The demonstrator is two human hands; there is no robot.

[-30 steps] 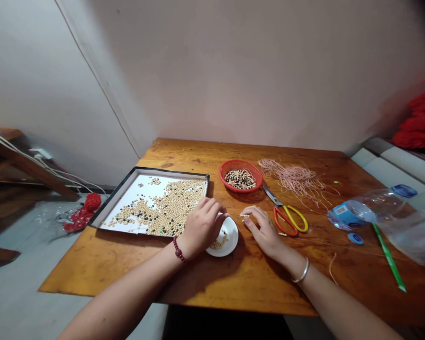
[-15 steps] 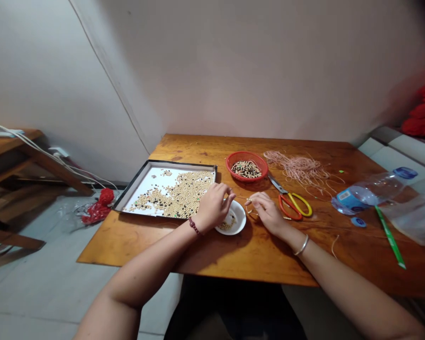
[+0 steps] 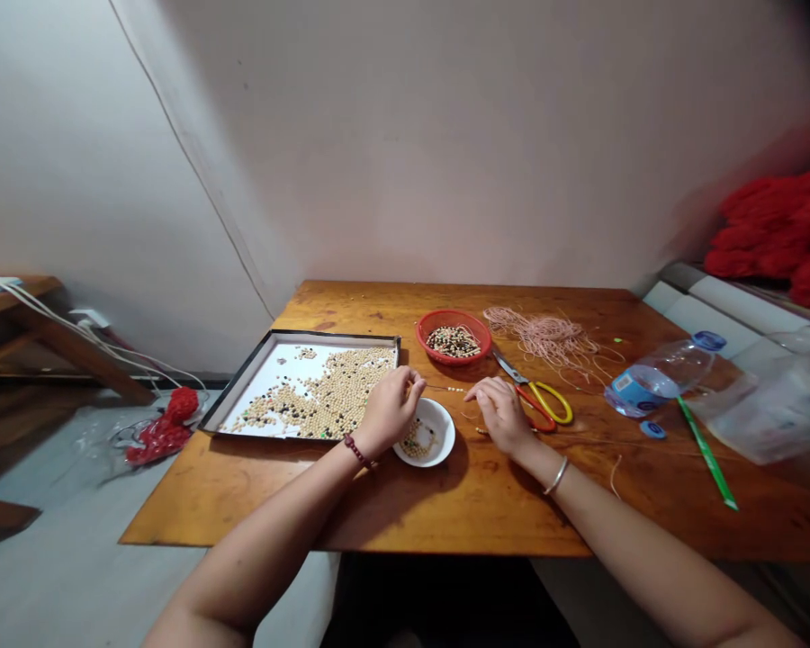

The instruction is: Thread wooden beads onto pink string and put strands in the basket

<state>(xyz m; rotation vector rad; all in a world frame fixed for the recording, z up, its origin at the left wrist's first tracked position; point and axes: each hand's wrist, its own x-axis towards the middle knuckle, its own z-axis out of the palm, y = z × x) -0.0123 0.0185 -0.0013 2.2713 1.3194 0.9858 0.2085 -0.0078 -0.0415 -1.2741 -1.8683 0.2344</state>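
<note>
My left hand [image 3: 390, 412], with a dark red bead bracelet, pinches a thin beaded thread [image 3: 445, 389] at its fingertips, above the edge of a white saucer [image 3: 440, 434]. The saucer holds a small pile of pale beads. A few pale beads sit on the thread, which runs towards my right hand [image 3: 503, 416]. That hand rests on the table with curled fingers, its tips beside the thread's far end. I cannot tell whether they grip it. Just right of it lie orange-and-yellow-handled scissors [image 3: 541, 402].
A black-rimmed tray [image 3: 303, 337] of scattered beads is on the left, and a red basket [image 3: 432, 328] of beads stands behind. Further right are pink cords [image 3: 540, 337], a cut plastic bottle [image 3: 654, 385], a green stick [image 3: 708, 465] and a plastic bag [image 3: 776, 409].
My hands have moved slightly apart, with the thread now stretched between them. The view has tilted up and shifted, so the table sits lower and more red yarn shows at the right.
</note>
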